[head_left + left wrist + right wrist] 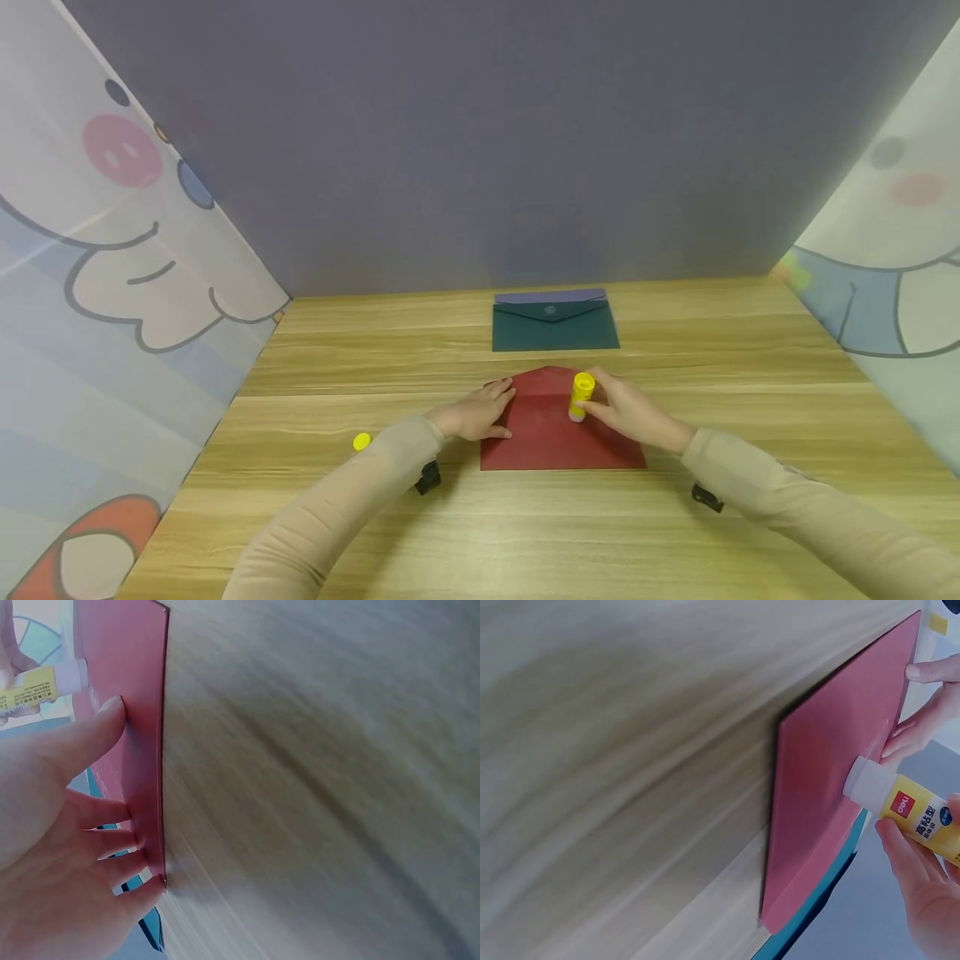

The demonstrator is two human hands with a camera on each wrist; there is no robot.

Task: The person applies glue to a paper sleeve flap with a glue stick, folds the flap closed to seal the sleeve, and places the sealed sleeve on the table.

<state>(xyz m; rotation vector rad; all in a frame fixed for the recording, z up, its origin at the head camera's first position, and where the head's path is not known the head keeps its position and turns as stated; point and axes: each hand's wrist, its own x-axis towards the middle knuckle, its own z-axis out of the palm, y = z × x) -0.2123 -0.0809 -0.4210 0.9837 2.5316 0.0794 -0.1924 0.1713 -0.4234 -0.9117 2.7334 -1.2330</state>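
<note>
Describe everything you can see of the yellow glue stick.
The glue stick is a yellow cylinder, apparently plastic, with a whitish end and a printed label carrying a red logo. The right hand grips it around the yellow body, nearly upright, whitish end down, over the red envelope. That end is at or just above the envelope's surface; actual contact is hard to confirm.

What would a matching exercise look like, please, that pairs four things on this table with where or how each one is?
Things:
1. Red envelope
2. Glue stick
3. Small yellow cap
4. Dark green envelope

Places and states:
A. Held upright in the right hand
B. Overlapping a purple envelope
C. Flat on the table, touched by the left hand
D. Lying beside the left sleeve

Pairs: 1-C, 2-A, 3-D, 4-B
</note>
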